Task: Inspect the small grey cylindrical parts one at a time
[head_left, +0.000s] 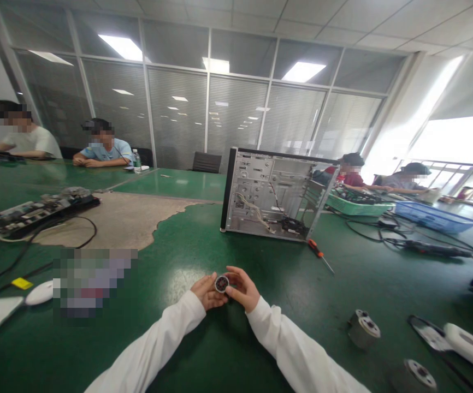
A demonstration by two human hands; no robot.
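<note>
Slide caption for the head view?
Left hand and right hand hold a round part over a green table, open computer case beyond.

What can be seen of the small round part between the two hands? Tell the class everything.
The small round part has a pale grey, metallic-looking rim around a dark face whose finer detail is too small to make out. That face is turned toward the camera. The left hand touches it on one side, the right hand on the other, over the green table. Its far side is hidden.

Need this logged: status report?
Left hand, right hand: both on round metal part. Rimmed end faces camera. Open computer case beyond, nothing visibly blocking hands.
</note>
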